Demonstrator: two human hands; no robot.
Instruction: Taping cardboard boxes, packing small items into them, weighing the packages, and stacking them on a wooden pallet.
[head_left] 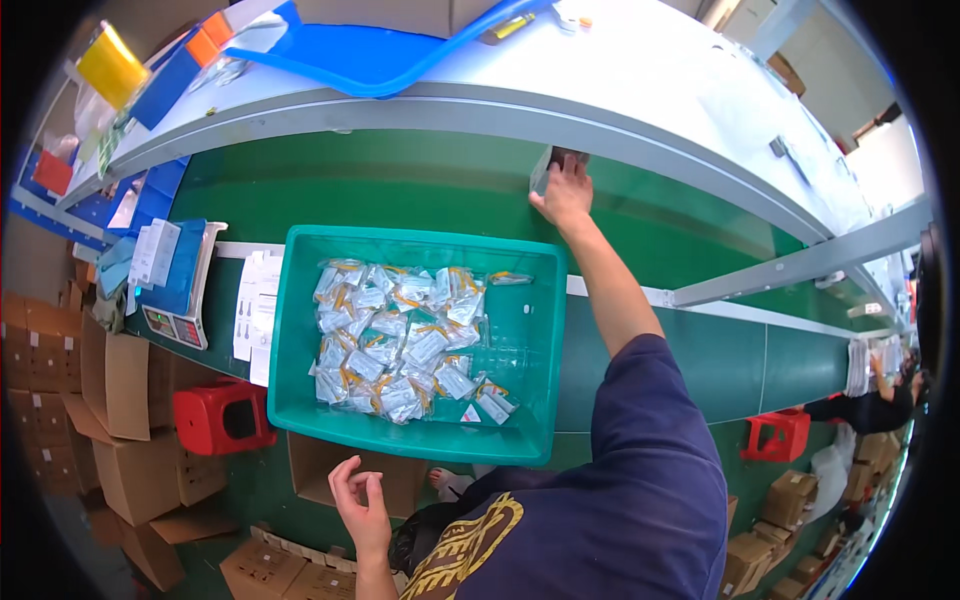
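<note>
A teal plastic bin (pixel 420 240) stands on the green bench in front of me. Many small clear packets (pixel 405 335) with white labels and yellow parts lie heaped in it, mostly toward its left and middle. Beyond the bin's far right corner, my right hand (pixel 567 190) reaches under the raised shelf, its fingers closed over a translucent, dark-topped object (pixel 541 172). The hand covers most of that object, so its kind is unclear. My left hand (pixel 362 508) is raised just off the bin's near edge, empty, with fingers loosely bent and apart.
Left of the bin are printed sheets (pixel 258 310) and a scale (pixel 180 325) bearing a blue tray (pixel 180 275). A grey-edged white shelf (pixel 640 75) spans the far side, holding a blue tray (pixel 350 60). Red stools (pixel 225 415) and cardboard boxes (pixel 140 470) stand below; another person is far right.
</note>
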